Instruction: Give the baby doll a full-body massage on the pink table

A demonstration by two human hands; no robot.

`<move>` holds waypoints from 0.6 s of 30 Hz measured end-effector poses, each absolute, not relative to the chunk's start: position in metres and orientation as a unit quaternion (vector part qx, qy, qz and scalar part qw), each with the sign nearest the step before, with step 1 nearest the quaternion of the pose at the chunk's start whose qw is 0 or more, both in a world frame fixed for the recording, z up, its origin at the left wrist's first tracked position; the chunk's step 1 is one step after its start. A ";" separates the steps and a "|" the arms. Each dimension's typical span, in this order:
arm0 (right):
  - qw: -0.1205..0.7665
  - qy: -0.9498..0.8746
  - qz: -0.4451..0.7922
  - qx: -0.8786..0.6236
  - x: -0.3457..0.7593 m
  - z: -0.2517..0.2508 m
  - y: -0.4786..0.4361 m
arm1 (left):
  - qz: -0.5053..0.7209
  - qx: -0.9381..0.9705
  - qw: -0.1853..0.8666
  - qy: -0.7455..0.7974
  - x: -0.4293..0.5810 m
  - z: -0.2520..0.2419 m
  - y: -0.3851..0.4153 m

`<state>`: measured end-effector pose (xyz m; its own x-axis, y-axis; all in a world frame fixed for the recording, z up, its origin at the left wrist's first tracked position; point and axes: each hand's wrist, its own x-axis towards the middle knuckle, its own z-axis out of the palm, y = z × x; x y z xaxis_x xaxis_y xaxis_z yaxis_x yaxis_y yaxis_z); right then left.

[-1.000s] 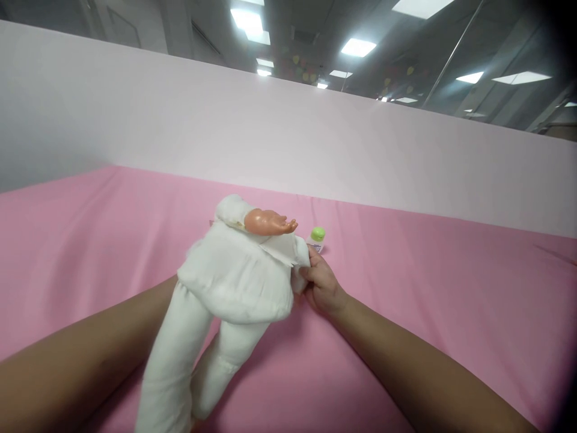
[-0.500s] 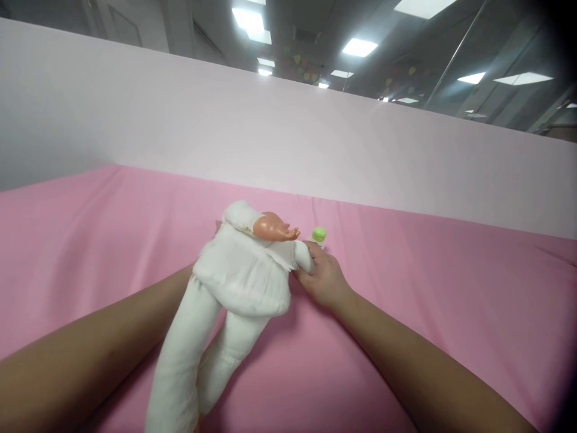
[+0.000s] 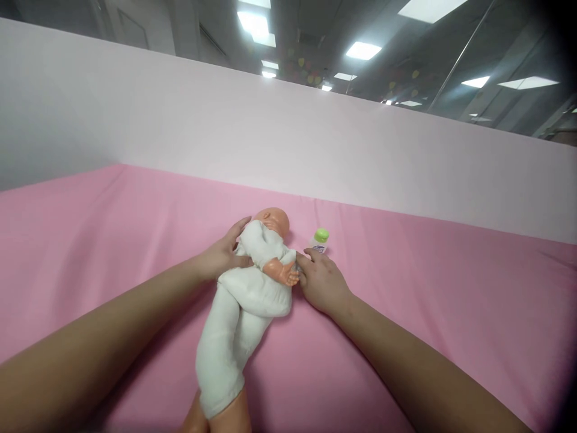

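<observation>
A baby doll (image 3: 255, 291) in white clothes lies on its side on the pink sheet (image 3: 396, 337), head away from me and turned to the right. Its legs reach toward the bottom edge. My left hand (image 3: 225, 255) grips the doll from behind, fingers by the head and shoulder, thumb across its back. At the doll's front, my right hand (image 3: 323, 279) has its fingers bent at the white sleeve near the doll's hand; the fingertips are partly hidden. A small bottle (image 3: 320, 240) with a green cap stands just beyond my right hand's fingers.
A pale wall or panel (image 3: 288, 138) rises behind the sheet's far edge. Above it, a dark glassy area shows bright ceiling lights (image 3: 363, 50). Folds run through the sheet on both sides.
The doll has been lowered and turned onto its side, and its head now shows. My left hand has come into view behind its back. The bottle is less covered.
</observation>
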<state>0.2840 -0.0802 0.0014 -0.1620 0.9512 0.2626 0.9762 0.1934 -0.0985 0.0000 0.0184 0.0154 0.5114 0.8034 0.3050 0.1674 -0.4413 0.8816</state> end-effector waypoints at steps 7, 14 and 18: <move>0.274 -0.784 -0.106 -0.546 0.273 0.001 -0.090 | 0.352 0.886 0.080 0.289 -0.002 0.021 0.004; 0.330 -0.841 -0.019 -0.428 0.257 0.007 -0.111 | 0.421 0.817 0.166 0.356 0.008 0.016 0.000; 0.278 -0.843 0.029 -0.460 0.260 0.000 -0.109 | 0.505 0.617 0.433 0.421 0.017 0.010 0.010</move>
